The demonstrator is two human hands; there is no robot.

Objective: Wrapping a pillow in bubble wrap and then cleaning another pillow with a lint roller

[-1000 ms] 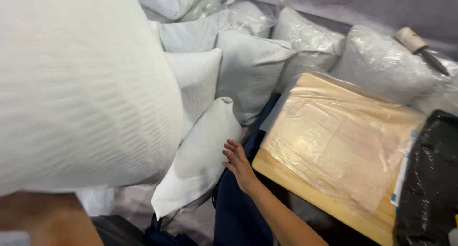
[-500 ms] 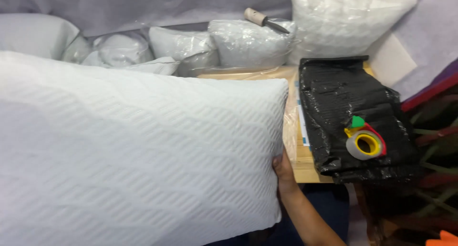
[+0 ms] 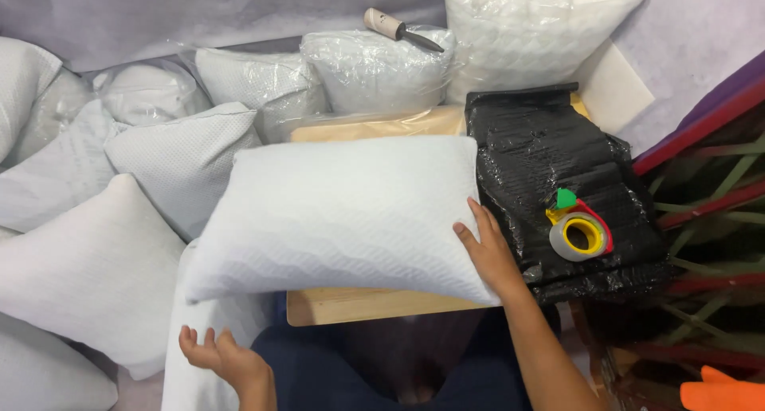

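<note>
The right hand [image 3: 488, 256] is gripping the right edge of a white pillow [image 3: 343, 216], fingers spread flat across its top face, thumb hidden beneath. The pillow is lying across a wooden board [image 3: 358, 306], covering most of it, its left corner overhanging the board's edge. The left hand [image 3: 217, 355] is hanging open and empty, palm up, fingers loosely curled, below that corner and apart from it, just beside another pillow [image 3: 96, 272]. A black wrapped bundle [image 3: 558, 172] is sitting on the board's right end, touching the held pillow. A tape dispenser [image 3: 580, 232] is resting on the bundle. Bagged pillows [image 3: 374, 68] are standing behind the board.
</note>
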